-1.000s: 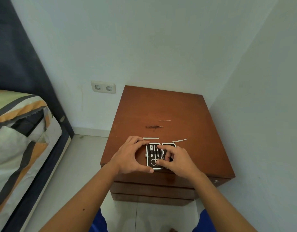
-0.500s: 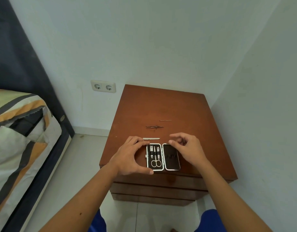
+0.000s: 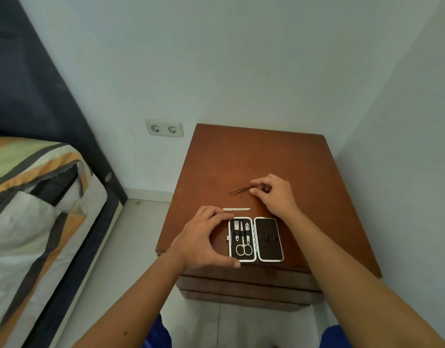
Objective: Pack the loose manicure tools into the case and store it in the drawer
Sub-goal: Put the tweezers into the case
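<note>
The open manicure case [image 3: 269, 239] lies near the front edge of the brown nightstand [image 3: 256, 156]. Its left half holds scissors and clippers; its right half is bare black. My left hand [image 3: 203, 237] grips the case's left edge, thumb at the bottom corner and fingers at the top corner. A white nail file [image 3: 236, 209] lies loose just behind the case. Farther back, my right hand [image 3: 274, 194] pinches the right end of the thin tweezers [image 3: 239, 190], whose tips point left on the wood. The closed drawer fronts [image 3: 241, 282] show below the top.
A bed with a striped cover [image 3: 35, 197] stands at the left, with floor between it and the nightstand. A double wall socket [image 3: 164, 128] sits on the back wall. A wall runs close along the nightstand's right side.
My right hand left the case, passed over the spot right of it and reached back to the tweezers, closing on their end. The left hand stayed on the case.
</note>
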`<move>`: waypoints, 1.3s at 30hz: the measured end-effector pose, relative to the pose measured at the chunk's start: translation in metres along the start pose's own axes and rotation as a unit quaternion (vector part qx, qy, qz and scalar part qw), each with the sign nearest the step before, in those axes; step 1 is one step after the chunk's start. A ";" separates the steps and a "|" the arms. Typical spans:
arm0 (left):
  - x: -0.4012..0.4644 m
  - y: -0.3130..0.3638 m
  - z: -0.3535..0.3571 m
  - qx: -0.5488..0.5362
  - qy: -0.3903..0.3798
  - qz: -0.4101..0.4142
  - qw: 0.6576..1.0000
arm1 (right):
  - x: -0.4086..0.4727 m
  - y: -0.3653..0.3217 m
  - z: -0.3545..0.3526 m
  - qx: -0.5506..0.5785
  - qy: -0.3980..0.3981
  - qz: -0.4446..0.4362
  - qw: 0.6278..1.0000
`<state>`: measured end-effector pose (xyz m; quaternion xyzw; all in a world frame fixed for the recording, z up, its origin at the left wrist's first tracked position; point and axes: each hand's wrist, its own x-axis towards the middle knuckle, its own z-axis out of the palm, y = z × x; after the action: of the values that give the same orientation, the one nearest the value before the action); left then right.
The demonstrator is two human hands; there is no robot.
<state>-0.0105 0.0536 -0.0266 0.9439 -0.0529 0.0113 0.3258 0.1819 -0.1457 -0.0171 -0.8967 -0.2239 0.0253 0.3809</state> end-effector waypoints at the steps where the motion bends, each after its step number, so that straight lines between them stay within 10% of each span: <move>1: 0.000 0.000 0.000 0.002 0.000 0.001 1.000 | 0.002 0.001 0.001 -0.001 -0.003 0.000 1.000; 39: 0.000 0.003 0.002 0.009 0.029 0.012 0.999 | -0.061 0.023 -0.058 0.230 -0.032 0.106 0.967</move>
<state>-0.0114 0.0496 -0.0261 0.9455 -0.0544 0.0425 0.3183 0.1483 -0.2246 0.0005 -0.8026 -0.1277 0.1447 0.5645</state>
